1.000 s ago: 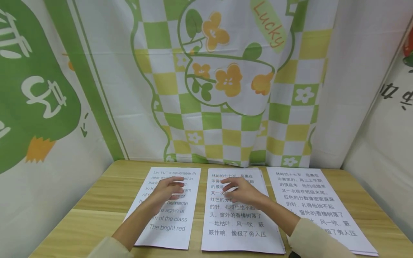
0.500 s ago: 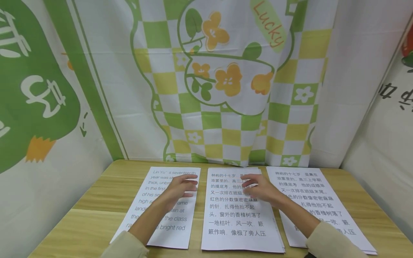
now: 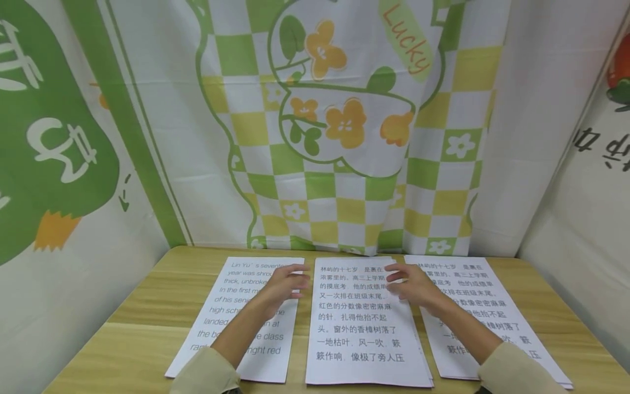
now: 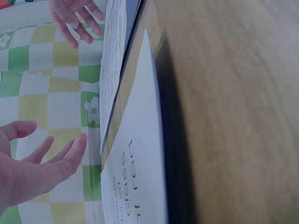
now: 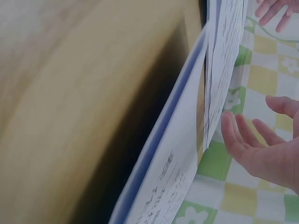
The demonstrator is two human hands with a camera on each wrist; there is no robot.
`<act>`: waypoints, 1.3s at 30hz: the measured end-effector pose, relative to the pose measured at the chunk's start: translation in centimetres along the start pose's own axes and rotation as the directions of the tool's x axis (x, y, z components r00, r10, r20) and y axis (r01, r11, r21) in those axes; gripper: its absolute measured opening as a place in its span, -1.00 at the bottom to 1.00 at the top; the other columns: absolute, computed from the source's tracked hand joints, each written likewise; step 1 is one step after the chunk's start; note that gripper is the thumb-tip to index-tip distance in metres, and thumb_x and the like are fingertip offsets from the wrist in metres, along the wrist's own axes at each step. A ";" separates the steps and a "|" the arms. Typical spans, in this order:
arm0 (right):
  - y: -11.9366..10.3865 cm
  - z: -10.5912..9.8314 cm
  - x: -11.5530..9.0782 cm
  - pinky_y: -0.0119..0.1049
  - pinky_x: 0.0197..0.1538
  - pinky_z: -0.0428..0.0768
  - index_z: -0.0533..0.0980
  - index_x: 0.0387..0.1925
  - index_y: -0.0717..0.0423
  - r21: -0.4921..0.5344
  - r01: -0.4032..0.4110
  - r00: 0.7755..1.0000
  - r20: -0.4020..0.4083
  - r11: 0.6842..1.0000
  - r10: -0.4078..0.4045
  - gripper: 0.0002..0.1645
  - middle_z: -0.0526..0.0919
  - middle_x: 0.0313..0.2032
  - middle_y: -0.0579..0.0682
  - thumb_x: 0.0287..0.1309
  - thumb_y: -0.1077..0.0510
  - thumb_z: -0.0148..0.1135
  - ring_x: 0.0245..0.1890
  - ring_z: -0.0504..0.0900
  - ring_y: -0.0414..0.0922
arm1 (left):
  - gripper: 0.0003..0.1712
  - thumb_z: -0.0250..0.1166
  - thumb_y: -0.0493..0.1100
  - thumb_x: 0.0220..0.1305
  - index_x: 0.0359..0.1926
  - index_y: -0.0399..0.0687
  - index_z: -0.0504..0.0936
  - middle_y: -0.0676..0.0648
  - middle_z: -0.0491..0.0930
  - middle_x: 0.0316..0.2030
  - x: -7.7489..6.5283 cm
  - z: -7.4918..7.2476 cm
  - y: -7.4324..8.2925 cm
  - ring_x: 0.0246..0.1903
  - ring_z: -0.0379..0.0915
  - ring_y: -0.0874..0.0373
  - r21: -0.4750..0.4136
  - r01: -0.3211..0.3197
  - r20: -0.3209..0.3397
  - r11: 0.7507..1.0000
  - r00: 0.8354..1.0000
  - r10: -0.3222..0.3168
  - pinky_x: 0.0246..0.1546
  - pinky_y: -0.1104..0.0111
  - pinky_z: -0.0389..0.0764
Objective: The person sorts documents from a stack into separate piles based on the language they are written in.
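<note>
Three stacks of printed paper lie side by side on a wooden table. The left paper stack [image 3: 266, 361] bears English text, while the middle paper stack [image 3: 364, 369] and the right paper stack [image 3: 536, 372] bear Chinese text. My left hand [image 3: 283, 289] hovers over the upper right part of the English stack, fingers loosely bent and holding nothing. Between the middle and right stacks, near their upper parts, my right hand [image 3: 413, 285] is raised with nothing in it. Both wrist views show the hands, left [image 4: 37, 172] and right [image 5: 271, 154], apart from the paper with fingers spread.
The wooden table [image 3: 123, 328] has rounded far corners. Behind it hangs a green, yellow and white checked curtain [image 3: 339, 210] with flowers and the word "Lucky". Printed cloth walls [image 3: 147, 230] stand on both sides. Strips of table show between the stacks.
Both hands have drifted to the right above the papers, the right one leaving the middle stack's text for the gap beside the right stack. The stacks have stayed in place.
</note>
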State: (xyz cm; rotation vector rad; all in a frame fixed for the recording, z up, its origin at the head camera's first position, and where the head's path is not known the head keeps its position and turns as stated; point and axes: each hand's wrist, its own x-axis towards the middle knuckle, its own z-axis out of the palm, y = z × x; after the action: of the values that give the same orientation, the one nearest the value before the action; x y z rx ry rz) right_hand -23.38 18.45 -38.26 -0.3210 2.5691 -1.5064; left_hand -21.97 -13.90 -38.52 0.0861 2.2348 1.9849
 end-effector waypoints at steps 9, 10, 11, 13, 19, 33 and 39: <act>0.7 -1.3 -0.1 -0.03 0.02 0.76 0.32 0.40 0.45 -0.004 -0.076 0.994 -0.078 0.997 0.075 -0.29 0.52 0.14 0.44 0.26 0.32 0.26 0.02 0.66 0.15 | -0.38 0.20 -0.35 0.32 0.39 -0.42 0.40 -0.43 0.51 0.18 0.6 0.7 -0.1 0.12 0.51 -0.28 -0.021 0.020 0.002 1.000 1.000 -0.020 0.19 -0.05 0.61; 0.8 -1.3 -0.1 -0.03 0.01 0.76 0.31 0.40 0.45 0.002 -0.084 0.993 -0.082 0.996 0.084 -0.29 0.52 0.14 0.44 0.26 0.33 0.26 0.01 0.66 0.14 | -0.37 0.20 -0.35 0.31 0.40 -0.41 0.40 -0.42 0.50 0.19 0.7 0.8 -0.1 0.13 0.51 -0.28 -0.021 0.025 0.001 0.999 1.000 -0.025 0.20 -0.05 0.60; 0.9 -1.3 0.0 -0.04 0.00 0.77 0.32 0.40 0.45 0.009 -0.093 0.992 -0.089 0.996 0.093 -0.30 0.52 0.13 0.43 0.27 0.33 0.26 -0.01 0.67 0.13 | -0.36 0.20 -0.36 0.30 0.40 -0.41 0.40 -0.43 0.49 0.20 0.7 0.8 -0.2 0.13 0.50 -0.28 -0.020 0.029 0.001 0.999 1.000 -0.029 0.20 -0.06 0.60; 1.0 -1.4 0.0 -0.04 -0.01 0.77 0.31 0.40 0.45 0.014 -0.098 0.991 -0.094 0.995 0.099 -0.30 0.53 0.12 0.42 0.27 0.34 0.26 -0.01 0.67 0.12 | -0.36 0.19 -0.36 0.29 0.41 -0.40 0.39 -0.43 0.47 0.22 0.8 0.9 -0.2 0.15 0.48 -0.29 -0.014 0.043 0.003 0.999 0.999 -0.043 0.22 -0.06 0.58; 1.1 -1.3 0.0 -0.06 0.00 0.77 0.30 0.40 0.47 0.018 -0.088 0.992 -0.084 0.996 0.089 -0.28 0.51 0.13 0.43 0.26 0.34 0.28 -0.03 0.67 0.10 | -0.38 0.20 -0.33 0.37 0.43 -0.33 0.38 -0.46 0.37 0.36 0.7 1.1 -0.3 0.26 0.42 -0.36 0.016 0.090 0.039 0.996 0.995 -0.091 0.29 -0.08 0.52; 1.4 -1.4 0.1 -0.05 0.01 0.77 0.29 0.41 0.47 0.038 -0.076 0.994 -0.072 0.996 0.078 -0.28 0.50 0.13 0.44 0.28 0.35 0.29 -0.02 0.68 0.10 | -0.38 0.20 -0.30 0.39 0.43 -0.33 0.38 -0.45 0.41 0.34 0.5 1.3 -0.2 0.26 0.44 -0.36 0.012 0.087 0.036 0.996 0.996 -0.087 0.25 -0.08 0.54; 1.4 -1.4 0.1 -0.04 0.02 0.77 0.28 0.41 0.48 0.046 -0.072 0.995 -0.068 0.996 0.075 -0.29 0.50 0.14 0.45 0.29 0.36 0.28 0.01 0.68 0.14 | -0.40 0.19 -0.28 0.40 0.42 -0.35 0.39 -0.44 0.39 0.36 0.5 1.4 -0.2 0.27 0.42 -0.35 0.003 0.082 0.028 0.997 0.996 -0.082 0.25 -0.08 0.55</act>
State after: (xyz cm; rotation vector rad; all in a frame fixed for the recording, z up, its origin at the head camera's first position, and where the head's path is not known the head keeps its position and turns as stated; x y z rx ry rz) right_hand -23.99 20.26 -38.79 -0.1704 2.5655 -1.5721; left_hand -22.29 -12.49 -38.93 0.0216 2.1857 1.9280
